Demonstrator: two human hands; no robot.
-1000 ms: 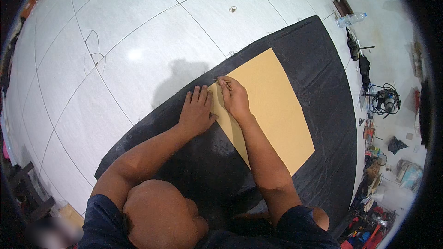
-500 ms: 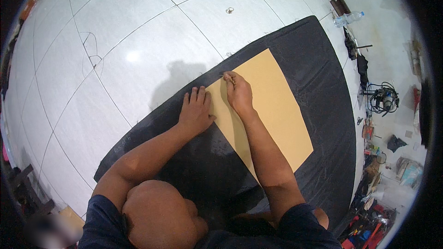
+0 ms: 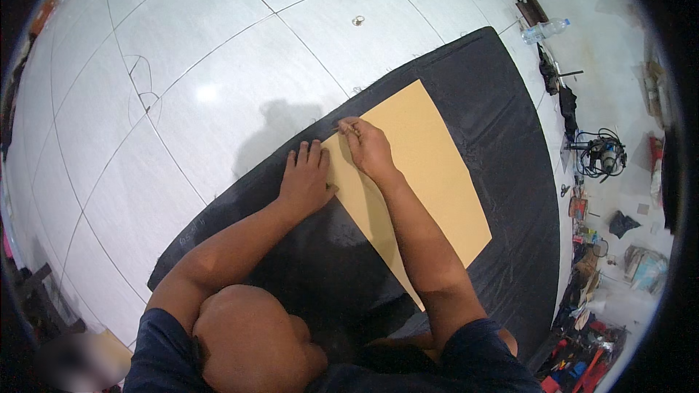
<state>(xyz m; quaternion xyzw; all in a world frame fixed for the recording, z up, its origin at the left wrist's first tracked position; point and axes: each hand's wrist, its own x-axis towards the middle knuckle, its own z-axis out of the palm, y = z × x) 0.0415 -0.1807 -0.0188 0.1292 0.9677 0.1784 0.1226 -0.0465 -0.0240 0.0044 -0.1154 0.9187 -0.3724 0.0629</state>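
Template slip risk at frame centre.
I see left hand [image 3: 306, 178] flat, fingers together, on tan card template [image 3: 422, 175]; right hand [image 3: 368, 144] pinching something unclear. Card could shift on black fabric [image 3: 502, 102].

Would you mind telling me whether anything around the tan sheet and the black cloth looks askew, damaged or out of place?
Nothing looks damaged or spilled. The tan sheet lies flat on the black cloth, with the left hand pressing beside its edge and the right hand at its corner. Tools and a plastic bottle clutter the floor at the right.
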